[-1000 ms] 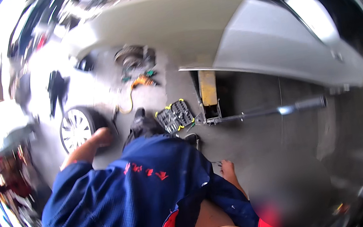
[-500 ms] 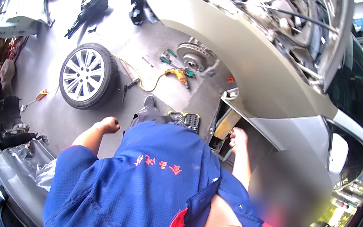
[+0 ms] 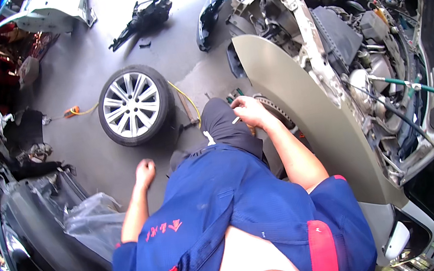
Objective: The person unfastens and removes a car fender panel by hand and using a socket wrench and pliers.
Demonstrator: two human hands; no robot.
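Right of wheel [image 3: 130, 105], seemingly clamps slim pale piece [image 3: 235, 120] in right hand [image 3: 251, 112]; probably light, stiff; pinch mid-length. Cannot tell grip of left hand [image 3: 145, 172].

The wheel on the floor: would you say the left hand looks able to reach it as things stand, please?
Probably yes: nothing appears to stand between the left hand and the wheel, though bending down may be needed.

We wore a blue short-sleeved work shirt [image 3: 259, 185] with red lettering [image 3: 164, 230], red collar panels [image 3: 323, 249] at five and seven o'clock, red sleeve edging [image 3: 340, 177], and dark trousers [image 3: 223, 123] at twelve o'clock.
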